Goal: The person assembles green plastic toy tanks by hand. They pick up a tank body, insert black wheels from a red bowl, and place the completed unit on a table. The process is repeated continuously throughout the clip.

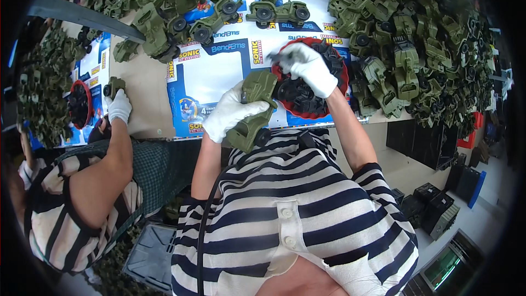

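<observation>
One red basket [307, 114]: black parts [307, 96] | left hand [227, 114]: gripping green vehicle [258, 89] | right hand [309, 68]: over basket, grip unclear

- We see white gloves [222, 119] on left hand [233, 112] and right hand [311, 70].
- We note short-sleeved shirt [241, 205], navy-and-white stripes.
- We mark white placket [289, 227], round buttons [287, 213].
- We log thin black cable [201, 230] down the shirt.

A metal bar [85, 17] slants upper left; a grey crate [149, 255] sits lower left.
</observation>
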Demonstrator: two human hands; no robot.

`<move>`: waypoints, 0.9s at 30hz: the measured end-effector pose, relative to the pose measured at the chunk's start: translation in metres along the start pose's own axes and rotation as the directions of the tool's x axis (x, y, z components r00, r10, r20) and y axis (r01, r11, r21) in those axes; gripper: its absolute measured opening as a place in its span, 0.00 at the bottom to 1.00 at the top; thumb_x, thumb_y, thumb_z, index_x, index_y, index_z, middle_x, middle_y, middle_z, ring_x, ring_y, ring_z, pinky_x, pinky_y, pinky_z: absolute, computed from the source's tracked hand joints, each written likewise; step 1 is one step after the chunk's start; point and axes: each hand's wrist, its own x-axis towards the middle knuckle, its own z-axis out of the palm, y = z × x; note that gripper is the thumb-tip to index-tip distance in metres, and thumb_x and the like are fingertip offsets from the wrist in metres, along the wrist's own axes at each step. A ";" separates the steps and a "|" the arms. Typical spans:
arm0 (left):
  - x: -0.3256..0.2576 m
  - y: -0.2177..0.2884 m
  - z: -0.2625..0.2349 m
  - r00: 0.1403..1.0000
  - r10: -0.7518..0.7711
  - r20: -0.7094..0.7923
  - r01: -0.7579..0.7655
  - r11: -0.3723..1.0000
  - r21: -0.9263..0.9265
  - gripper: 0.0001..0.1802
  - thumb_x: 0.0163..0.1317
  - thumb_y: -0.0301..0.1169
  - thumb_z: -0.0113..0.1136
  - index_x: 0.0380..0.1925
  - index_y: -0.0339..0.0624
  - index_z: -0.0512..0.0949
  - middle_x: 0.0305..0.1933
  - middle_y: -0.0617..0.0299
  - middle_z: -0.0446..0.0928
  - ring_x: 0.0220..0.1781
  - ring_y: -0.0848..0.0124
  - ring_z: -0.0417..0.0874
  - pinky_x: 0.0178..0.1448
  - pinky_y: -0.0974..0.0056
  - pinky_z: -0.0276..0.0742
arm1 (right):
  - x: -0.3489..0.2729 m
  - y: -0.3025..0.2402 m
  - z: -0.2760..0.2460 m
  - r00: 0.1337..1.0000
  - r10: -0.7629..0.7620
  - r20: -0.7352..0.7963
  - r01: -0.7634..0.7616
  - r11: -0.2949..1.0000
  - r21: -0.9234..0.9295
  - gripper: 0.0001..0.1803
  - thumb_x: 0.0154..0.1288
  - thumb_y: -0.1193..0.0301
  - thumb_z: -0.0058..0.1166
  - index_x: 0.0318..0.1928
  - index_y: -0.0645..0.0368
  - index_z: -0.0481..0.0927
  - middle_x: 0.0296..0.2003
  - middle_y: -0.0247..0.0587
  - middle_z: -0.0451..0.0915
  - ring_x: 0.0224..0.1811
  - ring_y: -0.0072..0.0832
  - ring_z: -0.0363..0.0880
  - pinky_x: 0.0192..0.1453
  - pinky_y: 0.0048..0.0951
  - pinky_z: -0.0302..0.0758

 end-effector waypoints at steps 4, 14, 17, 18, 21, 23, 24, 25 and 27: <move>-0.007 0.009 0.004 0.999 0.013 0.043 -0.012 0.999 -0.035 0.33 0.55 0.24 0.73 0.61 0.37 0.72 0.48 0.65 0.81 0.43 0.80 0.81 0.47 0.73 0.79 | -0.018 -0.024 -0.009 0.934 0.112 0.339 -0.106 0.994 -0.037 0.20 0.65 0.78 0.53 0.58 0.61 0.75 0.45 0.33 0.80 0.50 0.19 0.75 0.56 0.25 0.73; -0.011 0.034 0.020 0.999 -0.042 -0.024 0.044 0.997 0.066 0.32 0.55 0.26 0.74 0.59 0.34 0.73 0.47 0.63 0.81 0.41 0.80 0.81 0.45 0.74 0.79 | -0.013 -0.009 -0.004 0.969 0.061 0.238 -0.108 0.976 0.191 0.27 0.71 0.72 0.55 0.68 0.65 0.68 0.64 0.42 0.73 0.66 0.26 0.70 0.70 0.26 0.66; -0.009 0.032 0.016 0.996 -0.080 -0.047 0.085 0.989 0.125 0.32 0.55 0.28 0.74 0.59 0.33 0.73 0.46 0.62 0.81 0.39 0.81 0.81 0.43 0.74 0.79 | -0.011 -0.002 -0.002 0.951 0.073 0.300 -0.149 0.960 0.237 0.27 0.73 0.67 0.53 0.67 0.67 0.68 0.65 0.43 0.73 0.67 0.27 0.69 0.72 0.28 0.63; -0.009 0.031 0.015 0.995 -0.080 -0.051 0.086 0.990 0.115 0.32 0.54 0.28 0.75 0.58 0.33 0.73 0.46 0.62 0.81 0.38 0.81 0.81 0.42 0.74 0.79 | -0.011 0.000 -0.001 0.949 0.077 0.307 -0.161 0.952 0.259 0.27 0.73 0.66 0.54 0.67 0.67 0.68 0.64 0.43 0.73 0.67 0.27 0.69 0.72 0.28 0.63; -0.009 0.032 0.015 0.999 -0.044 -0.010 0.045 0.996 0.080 0.33 0.56 0.29 0.73 0.61 0.31 0.71 0.49 0.61 0.81 0.44 0.78 0.81 0.48 0.71 0.78 | -0.009 0.006 -0.002 0.949 0.083 0.304 -0.185 0.928 0.325 0.28 0.72 0.65 0.55 0.67 0.67 0.69 0.64 0.43 0.73 0.68 0.27 0.68 0.73 0.28 0.62; -0.009 0.031 0.016 1.000 -0.022 -0.003 0.022 0.999 0.047 0.33 0.56 0.30 0.73 0.61 0.31 0.71 0.48 0.61 0.81 0.44 0.78 0.81 0.47 0.72 0.78 | -0.008 0.005 -0.001 0.952 0.094 0.292 -0.202 0.908 0.368 0.28 0.72 0.65 0.55 0.67 0.67 0.69 0.64 0.43 0.73 0.68 0.26 0.67 0.73 0.28 0.61; -0.008 0.030 0.016 1.000 -0.019 -0.014 0.019 0.999 0.031 0.33 0.55 0.29 0.74 0.59 0.32 0.72 0.46 0.63 0.80 0.40 0.79 0.81 0.43 0.73 0.78 | -0.008 0.007 -0.001 0.952 0.098 0.289 -0.204 0.909 0.363 0.28 0.72 0.65 0.55 0.67 0.67 0.69 0.64 0.43 0.73 0.68 0.26 0.67 0.73 0.28 0.61; -0.007 0.029 0.016 1.000 -0.014 -0.025 0.014 1.000 0.015 0.32 0.54 0.29 0.75 0.58 0.32 0.74 0.44 0.64 0.80 0.37 0.81 0.81 0.39 0.75 0.78 | -0.007 0.008 -0.002 0.953 0.101 0.285 -0.203 0.912 0.357 0.28 0.72 0.65 0.55 0.67 0.67 0.69 0.64 0.42 0.73 0.68 0.26 0.67 0.73 0.28 0.61; -0.007 0.030 0.017 1.000 -0.014 -0.021 0.014 1.000 0.004 0.32 0.55 0.29 0.75 0.59 0.33 0.74 0.44 0.65 0.80 0.37 0.81 0.81 0.40 0.75 0.78 | -0.007 0.010 -0.003 0.954 0.106 0.279 -0.202 0.918 0.341 0.28 0.71 0.65 0.56 0.66 0.67 0.69 0.63 0.42 0.74 0.68 0.26 0.68 0.73 0.28 0.62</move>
